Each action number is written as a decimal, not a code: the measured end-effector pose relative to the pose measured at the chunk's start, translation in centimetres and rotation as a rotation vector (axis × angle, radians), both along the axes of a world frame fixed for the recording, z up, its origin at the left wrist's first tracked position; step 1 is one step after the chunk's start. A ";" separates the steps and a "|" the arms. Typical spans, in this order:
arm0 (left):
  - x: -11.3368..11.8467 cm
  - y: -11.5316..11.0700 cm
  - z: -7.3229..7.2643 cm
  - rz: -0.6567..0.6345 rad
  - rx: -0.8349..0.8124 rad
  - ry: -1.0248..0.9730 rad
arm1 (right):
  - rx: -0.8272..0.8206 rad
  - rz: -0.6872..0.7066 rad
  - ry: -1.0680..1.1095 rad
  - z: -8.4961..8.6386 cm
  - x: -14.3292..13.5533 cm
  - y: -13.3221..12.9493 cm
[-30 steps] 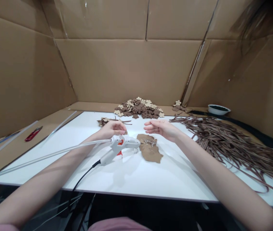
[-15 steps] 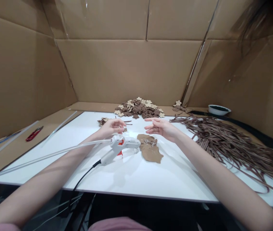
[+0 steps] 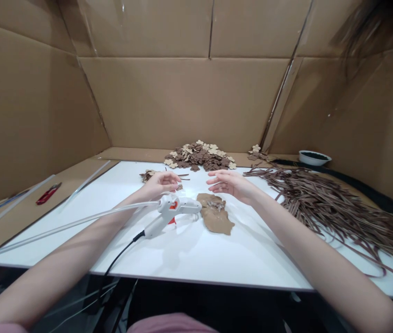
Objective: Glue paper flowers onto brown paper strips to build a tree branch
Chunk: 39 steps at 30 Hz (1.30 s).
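Observation:
My left hand is above the left-middle of the white board, its fingers curled in a pinch. At its fingertips shows a small brown piece, mostly covered, its shape unclear. Across from it, my right hand has loosely spread fingers with nothing in them. Below the hands stands a white hot glue gun with an orange trigger, a long clear glue stick in its back. Its nozzle points at a crumpled brown sheet with glossy glue on it.
Brown and cream flower cutouts are heaped at the back. Dark brown strips spread over the right side. A white bowl stands back right. On the left lie a red cutter and glue sticks. Cardboard walls enclose the board.
My right hand's fingers have curled slightly. My left hand and the glue gun look almost unmoved.

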<state>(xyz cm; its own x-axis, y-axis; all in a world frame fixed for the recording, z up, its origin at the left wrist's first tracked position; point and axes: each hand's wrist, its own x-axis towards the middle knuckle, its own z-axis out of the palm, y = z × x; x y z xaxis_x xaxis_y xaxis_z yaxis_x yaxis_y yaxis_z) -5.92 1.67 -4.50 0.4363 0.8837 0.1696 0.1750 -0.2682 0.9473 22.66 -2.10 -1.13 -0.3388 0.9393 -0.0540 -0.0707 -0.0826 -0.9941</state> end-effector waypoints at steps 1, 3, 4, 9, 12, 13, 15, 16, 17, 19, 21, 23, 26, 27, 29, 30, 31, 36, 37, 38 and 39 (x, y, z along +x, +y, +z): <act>0.0 0.0 0.0 0.001 0.004 0.003 | 0.000 0.001 0.003 -0.1 0.0 0.1; 0.0 -0.1 0.1 0.003 0.013 0.008 | -0.002 0.000 0.003 -0.2 0.1 0.1; 0.0 -0.1 0.1 0.003 0.015 0.008 | -0.005 -0.002 0.001 -0.2 0.1 0.1; -0.2 0.1 -0.1 -0.018 0.024 0.009 | -0.021 -0.010 -0.009 0.0 0.0 0.0; -0.2 0.3 -0.3 -0.012 0.040 0.016 | -0.032 -0.012 0.002 0.1 -0.1 0.0; -0.2 0.3 -0.4 -0.006 0.043 0.019 | -0.036 -0.012 0.007 0.0 -0.1 0.0; -0.2 0.4 -0.5 0.000 0.044 0.028 | -0.043 -0.018 0.012 -0.1 -0.1 0.1; -0.2 0.4 -0.5 0.000 0.041 0.035 | -0.045 -0.027 0.009 -0.1 -0.1 0.1; -0.2 0.4 -0.5 -0.002 0.039 0.042 | -0.045 -0.037 0.005 -0.2 0.0 0.2; -0.3 0.4 -0.5 -0.011 0.037 0.055 | -0.040 -0.054 0.000 -0.4 0.0 0.3; -0.3 0.4 -0.5 -0.019 0.043 0.062 | -0.032 -0.055 0.004 -0.6 0.1 0.5; -0.4 0.4 -0.6 -0.030 0.051 0.073 | -0.026 -0.050 0.012 -0.8 0.1 0.7; -0.4 0.4 -0.7 -0.042 0.049 0.088 | -0.013 -0.052 0.022 -1.1 0.2 1.0; -0.5 0.4 -0.7 -0.044 0.048 0.089 | -0.008 -0.054 0.024 -1.2 0.2 1.1; -0.5 0.5 -0.8 -0.048 0.048 0.092 | -0.002 -0.061 0.025 -1.3 0.2 1.1; -0.5 0.5 -0.7 -0.051 0.050 0.098 | -0.001 -0.065 0.025 -1.3 0.2 1.1; -0.5 0.5 -0.7 -0.055 0.052 0.106 | -0.001 -0.070 0.025 -1.3 0.2 1.1; -0.5 0.6 -0.8 -0.058 0.054 0.152 | -0.007 -0.076 0.029 -1.3 0.2 0.9; -0.5 0.6 -0.9 -0.059 0.051 0.155 | -0.010 -0.075 0.030 -1.3 0.2 1.0; -0.5 0.7 -0.9 -0.063 0.049 0.157 | -0.011 -0.075 0.031 -1.4 0.2 1.0; -0.5 0.7 -1.0 -0.066 0.048 0.160 | -0.011 -0.074 0.032 -1.4 0.2 1.0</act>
